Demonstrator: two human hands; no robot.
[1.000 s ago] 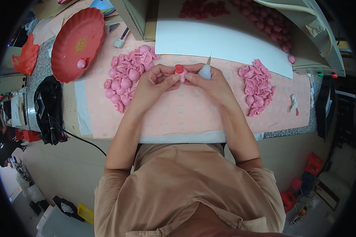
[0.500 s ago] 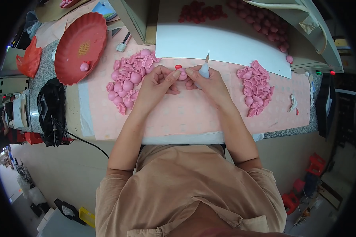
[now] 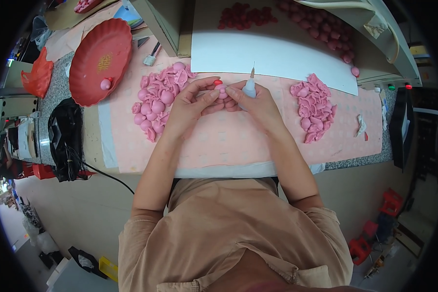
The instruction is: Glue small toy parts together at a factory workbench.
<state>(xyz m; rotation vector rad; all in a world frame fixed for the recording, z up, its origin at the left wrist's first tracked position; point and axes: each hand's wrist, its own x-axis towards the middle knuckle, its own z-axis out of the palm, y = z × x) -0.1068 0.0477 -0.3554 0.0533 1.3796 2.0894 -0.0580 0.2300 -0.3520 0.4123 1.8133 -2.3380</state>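
In front of my chest, my left hand (image 3: 192,103) pinches a small pink rounded piece (image 3: 222,90) between thumb and fingers. A red cap-like part (image 3: 218,82) sits on top of this piece. My right hand (image 3: 261,106) closes on the piece from the other side, its thumb against it. The same hand also keeps hold of a translucent needle-tip bottle (image 3: 249,88), needle pointing up and away from me. Left of my hands lies a heap of pink balls and frilly petal-like pieces (image 3: 153,108). To the right is a pile of frilly pink pieces (image 3: 314,108).
A red scalloped plate (image 3: 85,65) holds one pink ball with a red part (image 3: 106,84). Red pieces (image 3: 243,17) and dark pink balls (image 3: 321,31) lie on a white sheet (image 3: 272,65) under a shelf. A brush (image 3: 151,57) and a black bag (image 3: 65,138) are at left.
The fingers of my left hand have shifted slightly around the pink piece, and the piece has turned a little. The bottle has moved slightly left in the picture.
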